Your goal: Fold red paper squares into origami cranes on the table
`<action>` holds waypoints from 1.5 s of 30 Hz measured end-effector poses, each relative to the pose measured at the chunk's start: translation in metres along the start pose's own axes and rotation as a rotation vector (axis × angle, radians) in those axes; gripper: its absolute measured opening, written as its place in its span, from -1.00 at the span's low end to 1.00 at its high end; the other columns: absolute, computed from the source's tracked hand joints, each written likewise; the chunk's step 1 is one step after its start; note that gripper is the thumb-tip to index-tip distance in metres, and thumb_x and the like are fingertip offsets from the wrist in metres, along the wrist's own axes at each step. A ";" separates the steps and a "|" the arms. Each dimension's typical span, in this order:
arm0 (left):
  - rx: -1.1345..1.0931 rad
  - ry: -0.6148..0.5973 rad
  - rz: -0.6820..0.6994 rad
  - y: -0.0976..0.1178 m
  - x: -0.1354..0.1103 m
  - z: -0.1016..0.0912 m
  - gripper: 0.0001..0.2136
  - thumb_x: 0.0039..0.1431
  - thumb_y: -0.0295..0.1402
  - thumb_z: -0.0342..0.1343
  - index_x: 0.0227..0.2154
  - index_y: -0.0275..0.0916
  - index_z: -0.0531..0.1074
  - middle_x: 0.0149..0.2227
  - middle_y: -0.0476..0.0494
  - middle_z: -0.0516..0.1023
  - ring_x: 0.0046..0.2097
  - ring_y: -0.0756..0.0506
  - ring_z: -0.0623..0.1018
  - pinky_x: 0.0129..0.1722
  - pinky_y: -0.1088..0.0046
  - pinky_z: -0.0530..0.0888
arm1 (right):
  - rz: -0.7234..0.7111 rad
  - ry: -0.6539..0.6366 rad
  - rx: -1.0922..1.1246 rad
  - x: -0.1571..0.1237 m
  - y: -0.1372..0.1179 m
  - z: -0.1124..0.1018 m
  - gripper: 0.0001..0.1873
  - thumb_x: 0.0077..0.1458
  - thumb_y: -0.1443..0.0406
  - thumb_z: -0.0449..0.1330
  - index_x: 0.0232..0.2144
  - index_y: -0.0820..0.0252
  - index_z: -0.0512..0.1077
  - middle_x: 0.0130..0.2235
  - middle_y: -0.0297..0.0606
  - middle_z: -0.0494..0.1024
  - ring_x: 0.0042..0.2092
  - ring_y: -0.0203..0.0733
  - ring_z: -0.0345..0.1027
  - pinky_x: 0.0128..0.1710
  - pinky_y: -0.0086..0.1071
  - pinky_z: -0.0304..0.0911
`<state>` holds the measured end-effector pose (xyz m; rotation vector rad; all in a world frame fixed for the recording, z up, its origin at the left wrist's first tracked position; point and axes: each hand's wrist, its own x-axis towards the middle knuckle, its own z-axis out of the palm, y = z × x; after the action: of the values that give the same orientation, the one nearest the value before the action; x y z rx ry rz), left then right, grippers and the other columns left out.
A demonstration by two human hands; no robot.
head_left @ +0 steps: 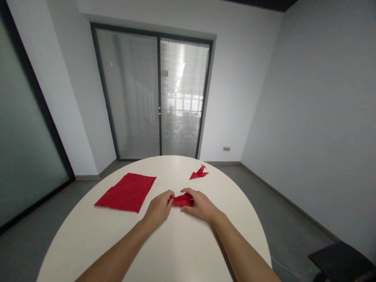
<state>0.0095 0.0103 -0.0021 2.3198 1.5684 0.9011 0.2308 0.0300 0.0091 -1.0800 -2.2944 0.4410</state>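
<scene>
A small folded piece of red paper (181,200) lies on the round white table (176,250) between my hands. My left hand (158,207) pinches its left end with curled fingers. My right hand (198,204) presses down on its right end, fingers closed over it. A finished red paper crane (199,172) stands farther back on the table, apart from both hands. A stack of flat red paper sheets (127,192) lies to the left of my left hand.
The table edge curves away at the right and back. A glass sliding door with blinds (158,98) is behind the table. A dark object (342,260) sits at the lower right, off the table. Grey floor surrounds the table.
</scene>
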 end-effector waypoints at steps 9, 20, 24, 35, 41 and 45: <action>-0.219 0.038 -0.019 -0.006 0.005 0.007 -0.80 0.14 -0.58 -0.08 -0.35 -0.16 0.37 -0.34 -0.01 0.54 -0.28 -0.06 0.52 -0.25 0.47 0.36 | -0.117 0.023 -0.028 0.002 -0.007 -0.003 -0.80 0.03 0.36 0.28 -0.23 0.10 0.47 0.07 -0.23 0.44 -0.13 -0.17 0.43 -0.10 -0.34 0.29; -0.195 -0.013 0.105 -0.003 -0.001 0.009 -0.86 0.24 -0.44 0.01 -0.23 -0.17 0.46 -0.17 -0.08 0.54 -0.17 -0.07 0.52 -0.13 0.44 0.42 | -0.065 0.030 0.037 0.003 0.008 0.008 -0.87 0.11 0.40 0.20 -0.28 0.14 0.51 -0.01 -0.21 0.49 -0.09 -0.17 0.43 -0.04 -0.32 0.30; -0.083 -0.014 0.168 -0.007 -0.002 0.010 -0.85 0.18 -0.50 0.07 -0.25 -0.17 0.49 -0.04 -0.12 0.50 -0.01 -0.13 0.47 0.02 0.36 0.39 | -0.082 0.048 -0.013 0.004 0.013 0.013 -0.89 0.08 0.41 0.23 -0.31 0.18 0.52 -0.05 -0.17 0.52 -0.04 -0.11 0.38 0.01 -0.26 0.27; 0.122 -0.056 0.181 0.001 0.002 0.004 -0.79 0.20 -0.57 0.04 -0.30 -0.19 0.55 -0.21 -0.08 0.53 -0.13 -0.11 0.47 -0.10 0.37 0.39 | -0.141 0.051 -0.210 0.007 0.000 0.011 -0.85 0.07 0.43 0.24 -0.33 0.11 0.57 -0.13 -0.25 0.51 -0.08 -0.14 0.30 -0.06 -0.28 0.20; 0.145 -0.082 0.191 -0.002 0.001 0.006 -0.77 0.23 -0.55 0.01 -0.29 -0.18 0.56 -0.19 -0.06 0.54 -0.12 -0.09 0.49 -0.10 0.40 0.40 | -0.147 0.029 -0.275 0.007 -0.002 0.011 -0.79 0.06 0.44 0.22 -0.32 0.06 0.60 -0.16 -0.27 0.49 -0.11 -0.16 0.31 -0.08 -0.31 0.19; 0.174 -0.111 0.216 0.001 0.000 0.002 -0.74 0.24 -0.55 -0.02 -0.26 -0.17 0.56 -0.14 -0.06 0.55 -0.09 -0.09 0.50 -0.06 0.40 0.40 | -0.110 -0.041 -0.248 0.005 -0.003 0.011 -0.72 0.12 0.44 0.14 -0.24 0.06 0.59 -0.21 -0.29 0.51 -0.17 -0.23 0.37 -0.16 -0.41 0.21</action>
<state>0.0115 0.0107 -0.0036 2.6509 1.4239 0.6878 0.2198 0.0313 0.0042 -1.0613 -2.4788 0.1382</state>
